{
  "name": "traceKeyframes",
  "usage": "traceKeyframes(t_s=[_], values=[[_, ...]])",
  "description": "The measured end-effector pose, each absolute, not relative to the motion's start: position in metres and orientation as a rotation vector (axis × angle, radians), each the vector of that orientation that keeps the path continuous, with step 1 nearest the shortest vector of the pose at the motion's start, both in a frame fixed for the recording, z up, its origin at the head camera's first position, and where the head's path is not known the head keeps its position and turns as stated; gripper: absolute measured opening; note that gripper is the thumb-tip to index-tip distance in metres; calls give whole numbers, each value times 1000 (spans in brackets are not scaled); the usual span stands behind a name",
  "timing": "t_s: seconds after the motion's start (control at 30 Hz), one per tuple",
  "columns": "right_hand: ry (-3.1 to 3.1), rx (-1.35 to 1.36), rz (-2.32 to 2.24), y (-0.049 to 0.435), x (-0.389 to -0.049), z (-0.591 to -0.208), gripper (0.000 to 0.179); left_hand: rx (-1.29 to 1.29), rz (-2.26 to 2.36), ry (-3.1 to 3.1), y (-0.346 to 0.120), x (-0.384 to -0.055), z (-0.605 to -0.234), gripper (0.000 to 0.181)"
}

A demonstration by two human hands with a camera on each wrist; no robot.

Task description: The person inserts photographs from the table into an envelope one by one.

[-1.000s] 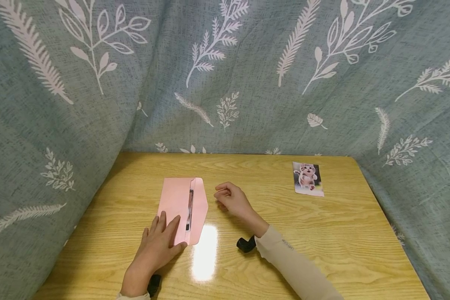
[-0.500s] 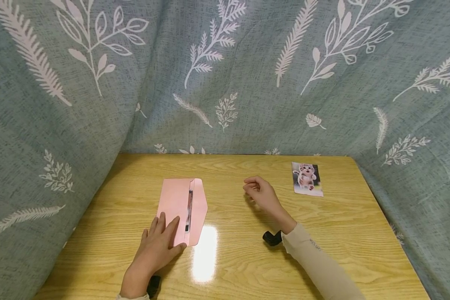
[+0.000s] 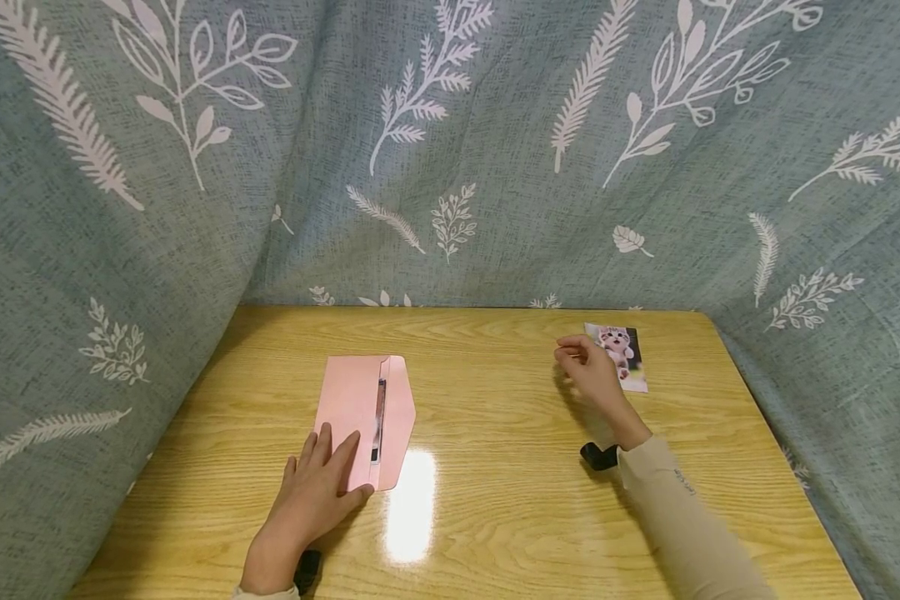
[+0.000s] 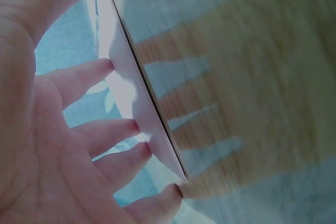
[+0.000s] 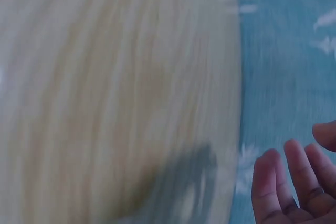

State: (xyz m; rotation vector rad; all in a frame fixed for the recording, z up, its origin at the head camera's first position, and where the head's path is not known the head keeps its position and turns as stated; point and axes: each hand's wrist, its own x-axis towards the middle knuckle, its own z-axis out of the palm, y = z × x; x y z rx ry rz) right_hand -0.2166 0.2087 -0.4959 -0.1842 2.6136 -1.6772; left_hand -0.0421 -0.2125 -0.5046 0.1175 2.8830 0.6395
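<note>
A pink envelope lies at the left of the table, its pointed flap turned out to the right. Through the slot beside the flap shows a narrow strip of a picture. My left hand rests on the envelope's near left part with fingers spread; in the left wrist view the fingertips touch the envelope near its edge. Farther right, my right hand is over the table with loosely bent fingers and holds nothing. It overlaps the left side of a kitten photo, hiding part of it.
The wooden table has a bright glare patch just right of the envelope. A patterned blue-green curtain stands along the back and both sides. A dark wrist device sits under the right wrist.
My right hand has moved right from beside the envelope to the kitten photo, with its fingers still loosely bent. The left hand and the envelope have stayed in place.
</note>
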Motion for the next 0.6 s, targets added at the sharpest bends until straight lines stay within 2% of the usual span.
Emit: traceKeyframes(t_s=[0.2, 0.6], values=[[2808, -129, -1516, 244, -232, -492, 38, 123, 637, 2886, -213, -42, -505, 79], [2856, 292, -1515, 304, -263, -496, 42, 133, 634, 2895, -213, -43, -507, 78]])
